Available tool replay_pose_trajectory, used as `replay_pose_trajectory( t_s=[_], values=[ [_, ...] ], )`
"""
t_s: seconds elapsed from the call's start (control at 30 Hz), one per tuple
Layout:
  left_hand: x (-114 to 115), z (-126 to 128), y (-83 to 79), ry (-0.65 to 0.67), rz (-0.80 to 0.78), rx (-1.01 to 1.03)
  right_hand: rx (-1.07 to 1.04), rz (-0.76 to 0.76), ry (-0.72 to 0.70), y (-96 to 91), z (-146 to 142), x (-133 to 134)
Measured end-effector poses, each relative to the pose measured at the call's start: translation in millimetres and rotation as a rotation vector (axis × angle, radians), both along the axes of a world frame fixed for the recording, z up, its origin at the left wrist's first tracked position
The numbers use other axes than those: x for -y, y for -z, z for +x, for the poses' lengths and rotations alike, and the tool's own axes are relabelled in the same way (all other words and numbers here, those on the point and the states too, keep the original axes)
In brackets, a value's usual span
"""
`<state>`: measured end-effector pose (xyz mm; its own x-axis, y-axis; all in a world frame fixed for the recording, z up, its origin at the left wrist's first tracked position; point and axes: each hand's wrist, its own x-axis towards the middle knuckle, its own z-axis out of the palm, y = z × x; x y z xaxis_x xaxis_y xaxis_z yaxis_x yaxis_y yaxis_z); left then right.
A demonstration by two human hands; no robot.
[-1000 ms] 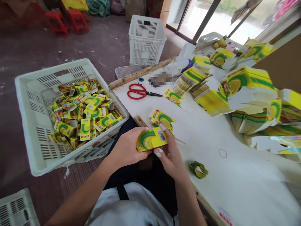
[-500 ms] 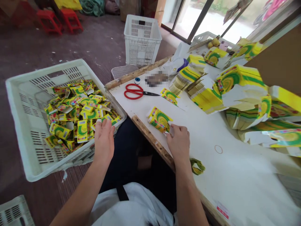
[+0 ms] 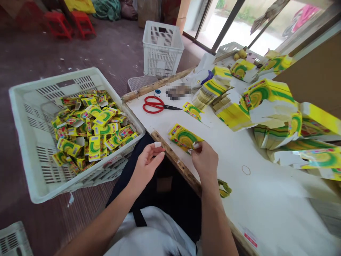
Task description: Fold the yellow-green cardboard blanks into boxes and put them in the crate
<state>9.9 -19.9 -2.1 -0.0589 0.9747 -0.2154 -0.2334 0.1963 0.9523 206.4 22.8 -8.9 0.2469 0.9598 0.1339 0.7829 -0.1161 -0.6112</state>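
In the head view my right hand (image 3: 205,160) pinches the near right end of a flat yellow-and-green printed carton (image 3: 183,137) at the table's edge. Its far end rests low over the white tabletop. My left hand (image 3: 149,160) hovers left of the wooden edge, empty, with fingers loosely bent and apart from the thumb. A white wrap (image 3: 157,144) covers one of its fingertips. Left of that hand, a white plastic crate (image 3: 29,149) holds a heap of small folded yellow boxes (image 3: 99,133).
Red-handled scissors (image 3: 154,105) and a blue-centred tape roll (image 3: 157,93) lie beyond the carton. Stacks of flat cartons (image 3: 269,103) fill the table's right side. A rubber band (image 3: 245,170) lies nearer. Another white crate (image 3: 163,49) stands on the floor behind.
My left hand has moved right, from the crate's rim towards the table edge. A box now lies on top of the heap there. My right hand keeps hold of the carton.
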Motion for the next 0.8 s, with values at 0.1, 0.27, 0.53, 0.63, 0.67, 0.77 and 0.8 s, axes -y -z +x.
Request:
replay_pose_trajectory(
  t_s=[0.1,0.27,0.53,0.63,0.67,0.77,0.8],
  values=[
    [-2.8,8.2,2.7,0.079,0.011,0.066,-0.103,-0.004,-0.057,-15.2,-5.3,9.0],
    [-9.7,20.4,7.3,0.060,0.083,0.137,-0.502,-0.121,-0.415,-35.1,-33.1,34.7],
    [-5.8,21.5,-8.7,-0.193,0.176,-0.196,-0.740,-0.090,-0.468,-31.9,-58.8,54.8],
    [-9.7,25.7,-18.6,-0.203,0.136,-0.017,-0.787,-0.125,-0.444,-30.7,-64.8,59.6],
    [-11.9,27.3,-20.4,-0.221,0.132,0.046,-0.802,-0.123,-0.419,-30.3,-66.8,61.3],
    [-17.4,29.3,-18.8,-0.253,0.127,0.058,-0.778,-0.078,-0.403,-28.4,-70.8,64.6],
    [-18.1,28.7,-16.6,-0.225,0.117,0.000,-0.750,-0.057,-0.427,-27.6,-71.4,64.8]
  ],
)
